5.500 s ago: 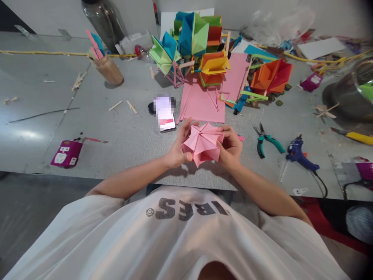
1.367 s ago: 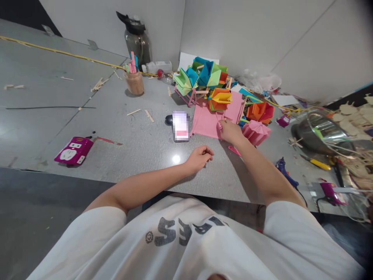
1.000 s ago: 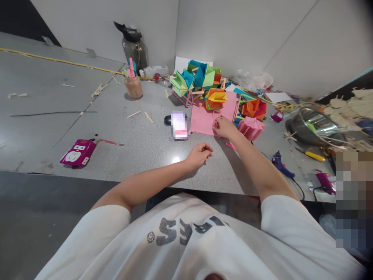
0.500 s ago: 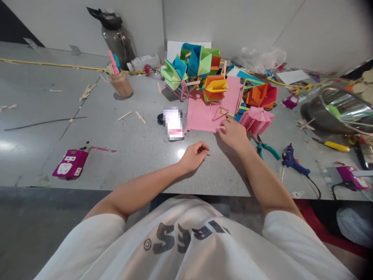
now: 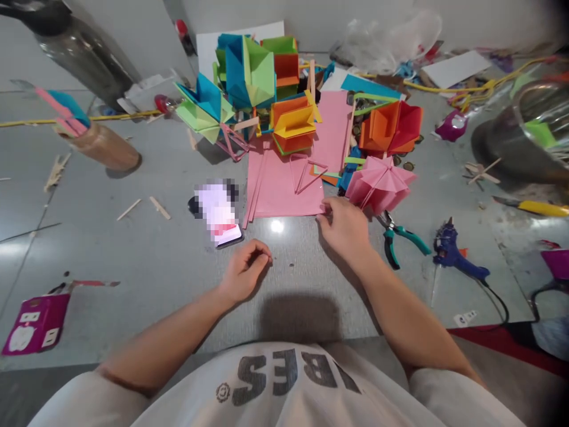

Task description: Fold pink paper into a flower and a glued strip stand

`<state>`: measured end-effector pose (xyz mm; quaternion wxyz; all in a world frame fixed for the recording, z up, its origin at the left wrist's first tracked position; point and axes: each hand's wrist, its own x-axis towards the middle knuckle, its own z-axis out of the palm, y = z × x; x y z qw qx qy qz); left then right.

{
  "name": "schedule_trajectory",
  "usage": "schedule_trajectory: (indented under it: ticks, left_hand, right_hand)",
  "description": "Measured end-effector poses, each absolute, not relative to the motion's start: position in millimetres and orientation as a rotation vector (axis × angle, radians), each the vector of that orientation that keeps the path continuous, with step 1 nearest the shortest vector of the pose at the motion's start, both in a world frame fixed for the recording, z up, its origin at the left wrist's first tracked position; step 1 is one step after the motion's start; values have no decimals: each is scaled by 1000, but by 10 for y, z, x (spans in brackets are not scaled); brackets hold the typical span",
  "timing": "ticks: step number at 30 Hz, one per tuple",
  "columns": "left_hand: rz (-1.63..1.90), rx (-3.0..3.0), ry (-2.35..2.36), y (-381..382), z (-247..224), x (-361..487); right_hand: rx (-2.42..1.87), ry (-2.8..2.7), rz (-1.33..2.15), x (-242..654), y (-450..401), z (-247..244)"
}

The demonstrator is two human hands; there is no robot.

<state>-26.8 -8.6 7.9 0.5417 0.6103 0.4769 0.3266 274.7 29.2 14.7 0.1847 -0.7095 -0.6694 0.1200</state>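
My left hand [image 5: 246, 270] rests on the grey table, its fingers curled and the thumb tip close to the forefinger, with nothing visible in them. A lit phone [image 5: 217, 213], its screen blurred out, lies just beyond it. At the near right corner of a pink paper sheet [image 5: 284, 196], my right hand [image 5: 344, 228] touches the edge, thumb and forefinger a little apart. Thin folded pink strips [image 5: 258, 184] and a pink paper triangle [image 5: 306, 175] lie on the sheet. Right of that hand stands a pleated pink paper shape [image 5: 382, 181].
Folded paper shapes in blue-green [image 5: 249, 71], yellow-orange [image 5: 293, 124] and red-orange [image 5: 391, 127] stand behind. Teal-handled pliers [image 5: 402, 237], a blue glue gun [image 5: 457, 252], a yellow cutter [image 5: 533, 206] and a metal bowl [image 5: 493, 139] lie right. Left are a jar [image 5: 109, 148] and purple box [image 5: 38, 323].
The view has come closer and shifted right. My right hand has slid toward the sheet's near right corner; my left hand stays curled on the table.
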Motion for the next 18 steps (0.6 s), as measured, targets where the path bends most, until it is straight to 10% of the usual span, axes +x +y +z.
schedule_trajectory:
  ticks: [18]
  left_hand:
    - [757,1687,1091,-53,40,-197]
  right_hand:
    - [-1689,-1668,336,2792,510,-1]
